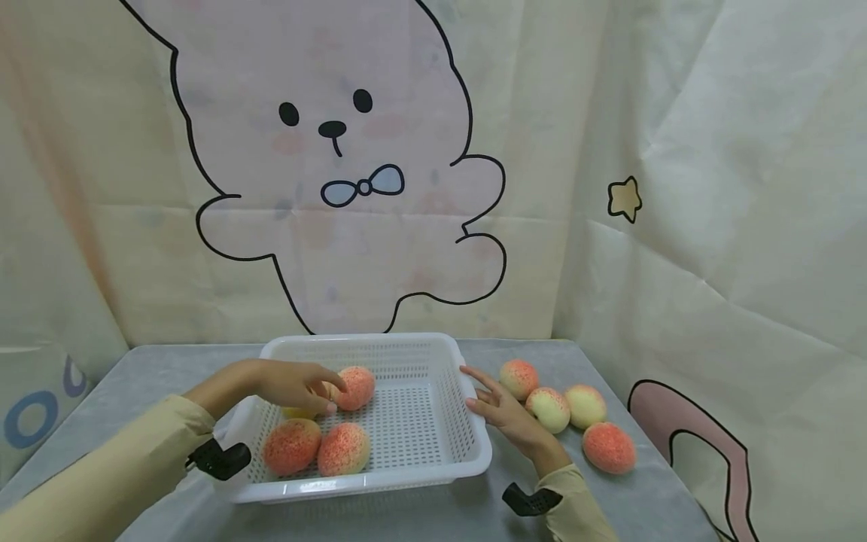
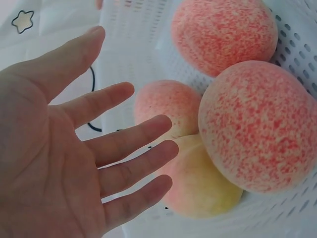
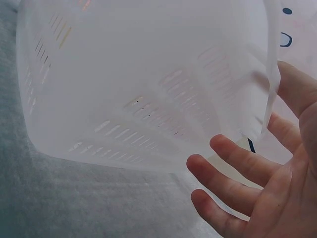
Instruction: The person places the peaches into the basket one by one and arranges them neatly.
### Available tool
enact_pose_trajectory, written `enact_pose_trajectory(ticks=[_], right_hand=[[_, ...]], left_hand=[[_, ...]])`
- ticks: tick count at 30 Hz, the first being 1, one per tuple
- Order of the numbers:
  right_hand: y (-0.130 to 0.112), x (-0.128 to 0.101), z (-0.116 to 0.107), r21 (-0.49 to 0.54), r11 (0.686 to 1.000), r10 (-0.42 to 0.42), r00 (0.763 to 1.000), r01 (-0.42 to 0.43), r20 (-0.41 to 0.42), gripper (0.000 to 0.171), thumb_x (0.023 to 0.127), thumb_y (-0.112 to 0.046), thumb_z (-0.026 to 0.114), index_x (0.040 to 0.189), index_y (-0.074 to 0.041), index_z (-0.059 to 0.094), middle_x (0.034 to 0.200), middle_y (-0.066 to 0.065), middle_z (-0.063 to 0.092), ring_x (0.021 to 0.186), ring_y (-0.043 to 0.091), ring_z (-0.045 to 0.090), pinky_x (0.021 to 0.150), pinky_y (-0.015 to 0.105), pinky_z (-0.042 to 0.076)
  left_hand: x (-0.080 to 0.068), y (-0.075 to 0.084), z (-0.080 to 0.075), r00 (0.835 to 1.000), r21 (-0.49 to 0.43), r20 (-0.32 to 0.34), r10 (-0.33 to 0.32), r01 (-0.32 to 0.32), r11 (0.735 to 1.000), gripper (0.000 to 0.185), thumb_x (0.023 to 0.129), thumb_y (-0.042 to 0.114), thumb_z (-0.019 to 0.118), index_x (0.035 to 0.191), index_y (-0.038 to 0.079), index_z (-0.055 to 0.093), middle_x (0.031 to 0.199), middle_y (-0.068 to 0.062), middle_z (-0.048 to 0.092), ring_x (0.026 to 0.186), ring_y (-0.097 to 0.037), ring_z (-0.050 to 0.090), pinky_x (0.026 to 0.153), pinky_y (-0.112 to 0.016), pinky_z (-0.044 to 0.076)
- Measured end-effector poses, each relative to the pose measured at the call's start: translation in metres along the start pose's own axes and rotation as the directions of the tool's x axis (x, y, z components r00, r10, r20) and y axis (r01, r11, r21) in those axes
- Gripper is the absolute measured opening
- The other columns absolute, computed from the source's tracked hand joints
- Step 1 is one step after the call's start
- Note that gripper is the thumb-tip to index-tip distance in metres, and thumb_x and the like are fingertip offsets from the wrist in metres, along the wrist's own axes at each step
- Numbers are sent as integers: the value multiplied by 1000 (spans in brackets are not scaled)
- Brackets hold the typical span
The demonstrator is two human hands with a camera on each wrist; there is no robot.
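Observation:
A white plastic basket (image 1: 433, 421) with slotted walls stands on the table, holding several peaches. Over its left part hovers my left hand (image 1: 294, 385), palm and spread fingers showing in the left wrist view beside a red-speckled peach (image 2: 257, 126) and a yellowish peach (image 2: 200, 178). Its fingertips overlap the back peach (image 1: 355, 388) in the head view. At the basket's right end, my right hand (image 1: 504, 414) holds the rim (image 3: 273, 49) with thumb and index finger. The other fingers of that hand curve loosely outside the wall.
To the right of the basket, several more peaches lie on the grey-covered table (image 1: 528, 482); the nearest is a red peach (image 1: 609, 448). A printed cloth backdrop (image 1: 528, 248) rises behind the table and along both sides.

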State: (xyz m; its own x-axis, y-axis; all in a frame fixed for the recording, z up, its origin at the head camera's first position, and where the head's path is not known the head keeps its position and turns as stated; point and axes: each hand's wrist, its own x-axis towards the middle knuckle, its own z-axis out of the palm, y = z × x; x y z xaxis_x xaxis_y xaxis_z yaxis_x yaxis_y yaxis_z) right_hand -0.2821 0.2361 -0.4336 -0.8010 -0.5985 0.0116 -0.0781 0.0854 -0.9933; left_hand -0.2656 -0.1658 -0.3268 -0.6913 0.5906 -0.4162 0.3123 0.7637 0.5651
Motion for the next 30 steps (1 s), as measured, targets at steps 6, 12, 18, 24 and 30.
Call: enact_pose_trajectory(ticks=[6, 12, 18, 24, 30], right_hand=[[2, 0, 1, -5, 1000, 15, 1000, -15, -5, 66, 107, -19, 51, 163, -21, 16, 159, 26, 38, 122, 12, 63, 98, 34, 53], [2, -1, 0, -18, 1000, 17, 1000, -17, -16, 66, 107, -20, 51, 163, -22, 16, 158, 25, 39, 124, 14, 62, 98, 34, 53], [1, -1, 0, -24, 999, 30, 999, -31, -31, 66, 107, -22, 52, 163, -23, 17, 159, 24, 39, 124, 15, 62, 97, 35, 54], [0, -1, 0, -9, 1000, 23, 999, -24, -26, 66, 107, -21, 51, 163, -23, 16, 158, 26, 38, 123, 15, 62, 97, 36, 55], [2, -1, 0, -22, 999, 27, 999, -27, -29, 66, 107, -21, 51, 163, -23, 17, 158, 25, 39, 122, 15, 62, 96, 36, 54]], left_hand=[[-9, -8, -2, 998, -23, -51, 34, -36, 999, 56, 99, 40, 63, 145, 11, 52, 138, -19, 59, 128, -39, 56, 101, -63, 47], [-20, -13, -3, 991, -61, -100, 83, -90, 994, 55, 101, 37, 59, 147, 9, 49, 139, -20, 57, 128, -39, 55, 101, -64, 46], [-27, -19, -2, 983, -101, -128, 132, -146, 984, 53, 103, 36, 57, 147, 8, 48, 141, -21, 56, 130, -40, 54, 103, -66, 44], [-34, -24, -3, 982, -147, -146, 119, -140, 979, 56, 102, 40, 58, 148, 10, 46, 144, -24, 54, 131, -43, 53, 102, -69, 44], [-45, -29, -9, 976, -152, -192, 101, -131, 980, 57, 102, 39, 57, 149, 11, 43, 144, -27, 53, 132, -44, 53, 100, -68, 46]])
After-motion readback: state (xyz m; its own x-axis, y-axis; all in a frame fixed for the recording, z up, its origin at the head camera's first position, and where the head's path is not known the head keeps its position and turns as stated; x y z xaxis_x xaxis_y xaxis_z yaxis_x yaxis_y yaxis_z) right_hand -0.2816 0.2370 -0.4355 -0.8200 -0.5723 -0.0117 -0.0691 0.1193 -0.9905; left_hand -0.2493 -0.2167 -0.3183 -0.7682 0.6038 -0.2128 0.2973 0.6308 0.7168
